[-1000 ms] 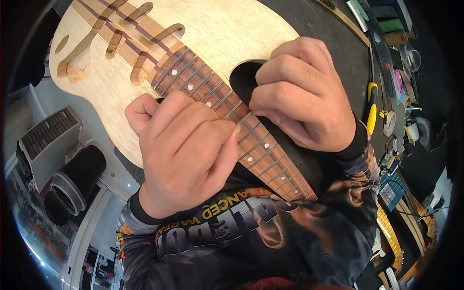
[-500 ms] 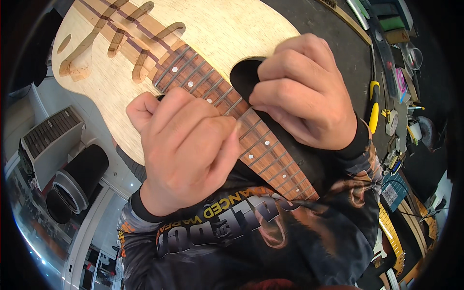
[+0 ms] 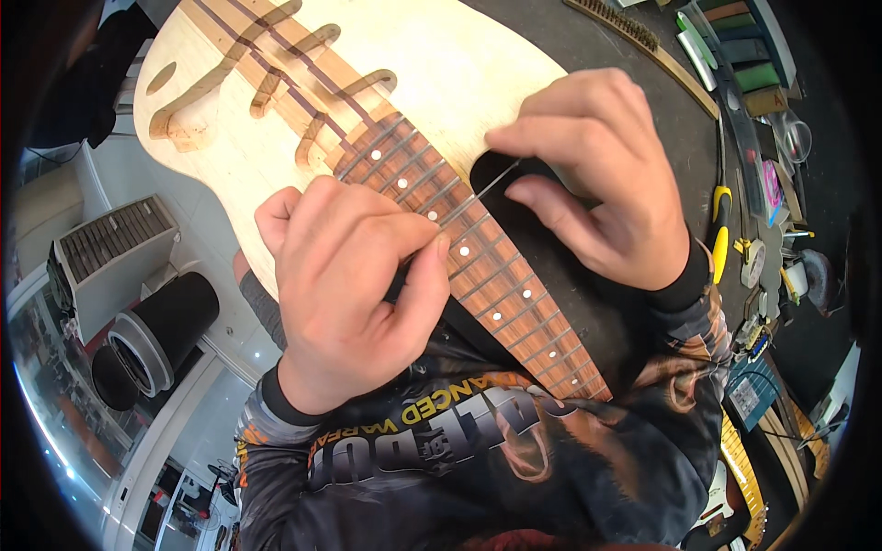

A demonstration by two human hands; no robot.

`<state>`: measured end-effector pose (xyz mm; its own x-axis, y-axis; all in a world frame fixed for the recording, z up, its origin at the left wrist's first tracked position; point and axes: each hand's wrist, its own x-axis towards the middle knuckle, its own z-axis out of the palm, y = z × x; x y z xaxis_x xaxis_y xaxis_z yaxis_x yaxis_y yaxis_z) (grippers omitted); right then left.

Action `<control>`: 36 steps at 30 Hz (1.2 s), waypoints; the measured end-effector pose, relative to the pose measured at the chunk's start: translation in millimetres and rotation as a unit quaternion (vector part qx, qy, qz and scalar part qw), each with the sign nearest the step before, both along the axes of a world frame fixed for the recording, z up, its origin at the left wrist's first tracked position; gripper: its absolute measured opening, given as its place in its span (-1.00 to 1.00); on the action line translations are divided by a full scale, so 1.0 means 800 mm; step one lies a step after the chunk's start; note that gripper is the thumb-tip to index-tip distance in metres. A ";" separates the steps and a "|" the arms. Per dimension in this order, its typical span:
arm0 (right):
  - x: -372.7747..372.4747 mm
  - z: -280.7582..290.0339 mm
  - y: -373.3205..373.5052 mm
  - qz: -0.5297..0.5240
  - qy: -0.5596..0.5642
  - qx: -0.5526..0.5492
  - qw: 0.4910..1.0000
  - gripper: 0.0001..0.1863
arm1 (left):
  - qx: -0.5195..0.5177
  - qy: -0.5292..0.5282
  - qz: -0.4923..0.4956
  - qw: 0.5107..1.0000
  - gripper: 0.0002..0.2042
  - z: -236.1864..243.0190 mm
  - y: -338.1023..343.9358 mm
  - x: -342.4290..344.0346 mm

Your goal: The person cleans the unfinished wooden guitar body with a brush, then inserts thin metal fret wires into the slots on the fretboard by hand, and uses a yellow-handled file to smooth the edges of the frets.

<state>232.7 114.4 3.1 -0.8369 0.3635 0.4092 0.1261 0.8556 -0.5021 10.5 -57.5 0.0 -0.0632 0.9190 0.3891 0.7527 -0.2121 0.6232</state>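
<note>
A pale wooden guitar body [image 3: 469,64] with several routed slots carries a rosewood fretboard [image 3: 542,335] with metal frets and white dots. A thin metal strip [image 3: 496,179] crosses the fretboard and sticks out past its right edge. My left hand [image 3: 358,285] lies over the fretboard's left side, thumb and index pinched at the strip's lower end. My right hand [image 3: 597,174] is beside the neck over the dark body cutout, thumb and index apart around the strip's free end.
A dark bench [image 3: 689,156] on the right holds a wooden brush [image 3: 625,32], a yellow-black screwdriver [image 3: 721,234] and assorted tools. Another guitar [image 3: 740,473] is at lower right. A black cylindrical bin [image 3: 170,312] and a slatted grey unit [image 3: 110,243] stand on the left.
My right thumb and index have spread apart, uncovering the strip's free end. The guitar has shifted slightly right and down in view. My left hand keeps its pinch.
</note>
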 end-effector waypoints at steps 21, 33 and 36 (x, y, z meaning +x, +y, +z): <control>0.004 -0.011 -0.005 0.040 -0.003 0.020 0.999 -0.67 | 0.002 0.043 -0.036 0.998 -0.73 -0.004 0.001 0.007; -0.005 -0.014 -0.008 0.000 0.001 0.034 0.999 -0.65 | 0.032 0.087 0.004 0.996 -0.73 -0.009 0.003 0.014; 0.002 -0.013 -0.009 0.021 -0.001 0.031 0.999 -0.65 | 0.017 0.085 -0.015 0.996 -0.74 -0.006 0.002 0.014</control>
